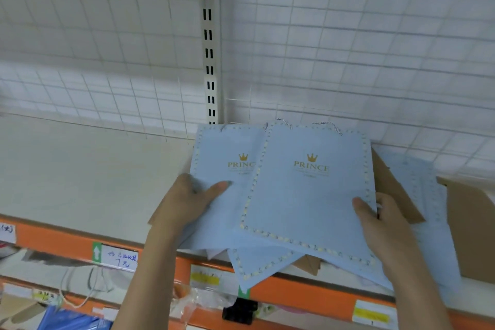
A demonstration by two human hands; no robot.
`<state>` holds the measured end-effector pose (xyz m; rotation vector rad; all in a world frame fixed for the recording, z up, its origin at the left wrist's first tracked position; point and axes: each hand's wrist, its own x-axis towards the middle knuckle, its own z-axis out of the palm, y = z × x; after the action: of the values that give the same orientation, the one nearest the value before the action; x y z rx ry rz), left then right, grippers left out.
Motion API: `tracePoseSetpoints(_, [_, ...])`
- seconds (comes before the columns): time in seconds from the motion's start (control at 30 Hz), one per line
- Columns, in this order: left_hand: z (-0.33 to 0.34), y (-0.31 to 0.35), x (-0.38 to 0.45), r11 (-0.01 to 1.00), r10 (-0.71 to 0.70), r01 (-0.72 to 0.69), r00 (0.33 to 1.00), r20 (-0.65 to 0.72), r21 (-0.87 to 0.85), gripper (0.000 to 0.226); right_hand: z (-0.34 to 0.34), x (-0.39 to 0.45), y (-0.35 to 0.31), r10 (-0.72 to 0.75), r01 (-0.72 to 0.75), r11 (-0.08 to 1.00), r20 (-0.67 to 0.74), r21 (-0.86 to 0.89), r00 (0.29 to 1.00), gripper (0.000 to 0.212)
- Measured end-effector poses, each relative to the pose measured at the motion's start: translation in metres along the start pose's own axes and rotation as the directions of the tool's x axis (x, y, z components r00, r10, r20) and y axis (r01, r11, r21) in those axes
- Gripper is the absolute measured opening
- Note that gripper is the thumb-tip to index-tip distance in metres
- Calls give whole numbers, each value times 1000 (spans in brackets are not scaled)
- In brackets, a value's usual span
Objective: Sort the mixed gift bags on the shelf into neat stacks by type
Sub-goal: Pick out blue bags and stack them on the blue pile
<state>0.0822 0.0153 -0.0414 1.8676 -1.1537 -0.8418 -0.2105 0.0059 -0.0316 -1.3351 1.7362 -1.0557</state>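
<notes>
Now both hands low over the shelf (80, 169) — left hand (187, 201) pinching 1 blue bag (222, 195), right hand (380, 220) another (308, 201).

Three blue gift bags (308, 195), two hands (187, 201)

Pale cream shelf board (80, 169) with orange front rail (308, 295), white wire-grid back panel (348, 35). On it: flat light-blue paper gift bags printed "PRINCE" with gold crown, top one (310, 190) pinched by right hand (383, 220); second (230, 166) under left hand (187, 201) thumb. Brown cardboard pieces (393, 190) beside. Handwritten price labels (120, 258) on rail.
</notes>
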Motion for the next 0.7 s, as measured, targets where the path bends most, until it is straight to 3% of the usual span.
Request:
tracePoseSetpoints(0.2, [7, 11, -36, 937, 94, -142, 983, -161, -319, 26, -14, -1, 7, -25, 26, 999, 34, -40, 999, 32])
tracePoseSetpoints(0.37, [26, 38, -67, 885, 165, -248, 959, -233, -394, 22, -46, 4, 27, -23, 23, 1000, -51, -16, 998, 33])
tracePoseSetpoints(0.7, [168, 117, -123, 816, 131, -206, 976, -174, -540, 12, -215, 20, 99, -41, 61, 994, -210, 89, 977, 41])
